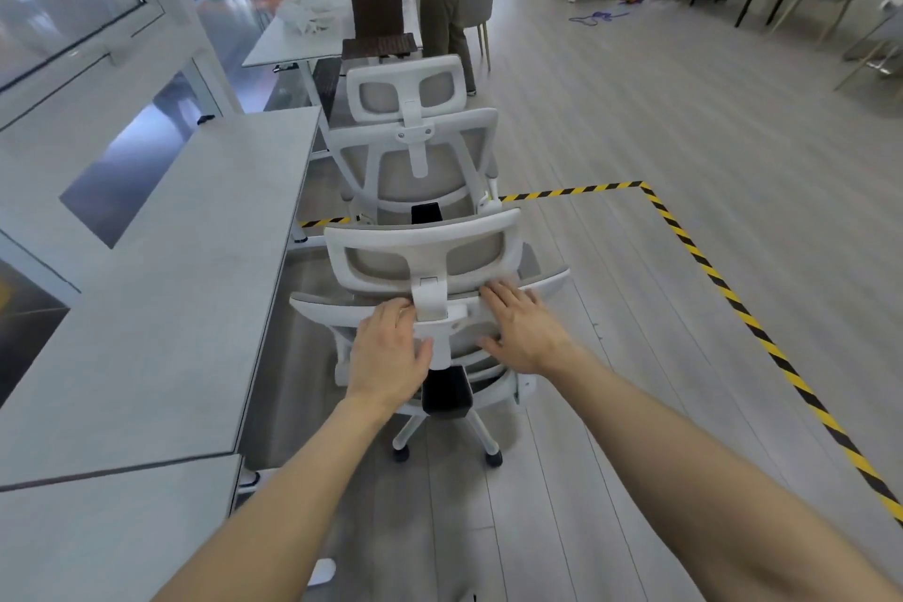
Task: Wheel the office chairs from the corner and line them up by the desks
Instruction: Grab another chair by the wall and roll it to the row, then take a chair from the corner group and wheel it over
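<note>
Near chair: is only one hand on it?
No: left hand and right hand both rest on the near chair, flanking its headrest post.

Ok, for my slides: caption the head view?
Left hand and right hand rest on a white mesh office chair beside a grey desk.

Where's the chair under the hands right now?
Centre of the head view, the near chair stands right of the grey desk, just behind a second chair.

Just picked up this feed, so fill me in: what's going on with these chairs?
A person has the left hand gripping and the right hand flat on the backrest top of the near chair, beside the grey desk. A second chair stands directly ahead of it, also alongside the desks. Farther along, another person stands by the far table.
</note>
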Available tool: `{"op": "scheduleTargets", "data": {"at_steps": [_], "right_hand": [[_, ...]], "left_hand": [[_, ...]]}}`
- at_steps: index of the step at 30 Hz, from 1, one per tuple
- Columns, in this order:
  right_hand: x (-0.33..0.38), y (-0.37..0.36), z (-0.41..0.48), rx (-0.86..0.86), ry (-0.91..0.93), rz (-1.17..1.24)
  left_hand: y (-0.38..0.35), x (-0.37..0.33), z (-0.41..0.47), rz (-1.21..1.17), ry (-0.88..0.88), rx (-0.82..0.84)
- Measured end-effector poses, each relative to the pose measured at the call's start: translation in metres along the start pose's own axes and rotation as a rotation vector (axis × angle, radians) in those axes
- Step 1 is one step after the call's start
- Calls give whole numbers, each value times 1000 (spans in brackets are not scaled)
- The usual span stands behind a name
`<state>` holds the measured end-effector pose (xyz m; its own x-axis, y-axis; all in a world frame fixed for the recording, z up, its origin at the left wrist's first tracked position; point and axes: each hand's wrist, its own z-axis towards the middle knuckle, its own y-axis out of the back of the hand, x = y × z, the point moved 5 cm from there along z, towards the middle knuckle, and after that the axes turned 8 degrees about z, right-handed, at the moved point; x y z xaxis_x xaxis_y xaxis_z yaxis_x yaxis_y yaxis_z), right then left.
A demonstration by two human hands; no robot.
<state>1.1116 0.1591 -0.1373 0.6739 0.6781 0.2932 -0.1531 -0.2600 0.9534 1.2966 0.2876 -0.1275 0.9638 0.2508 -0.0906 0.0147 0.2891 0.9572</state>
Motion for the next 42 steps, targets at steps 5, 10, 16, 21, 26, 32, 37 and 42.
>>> {"op": "scheduleTargets", "data": {"at_steps": [5, 10, 16, 21, 26, 32, 37, 42], "right_hand": [[-44, -14, -132, 34, -218, 147], [-141, -38, -357, 57, -598, 225], [-210, -50, -661, -7, -1103, 296], [-219, -42, -878, -170, -1468, 332], [-220, -50, -1055, -327, -1750, 391], [-259, -68, -1251, -386, -1986, 439], [-303, -48, -1396, -434, -2097, 521], [-332, -35, -1535, -512, -2185, 542]], "left_hand": [[-20, -77, -57, 20, -89, 126], [-50, -282, -120, 236, -692, 479], [-35, -558, -239, 277, -1230, 438], [-6, -740, -365, 257, -1557, 371], [16, -897, -479, 290, -1842, 254], [23, -1086, -612, 237, -2006, 237], [41, -1247, -726, 231, -2154, 211], [82, -1376, -839, 237, -2289, 147]]}}
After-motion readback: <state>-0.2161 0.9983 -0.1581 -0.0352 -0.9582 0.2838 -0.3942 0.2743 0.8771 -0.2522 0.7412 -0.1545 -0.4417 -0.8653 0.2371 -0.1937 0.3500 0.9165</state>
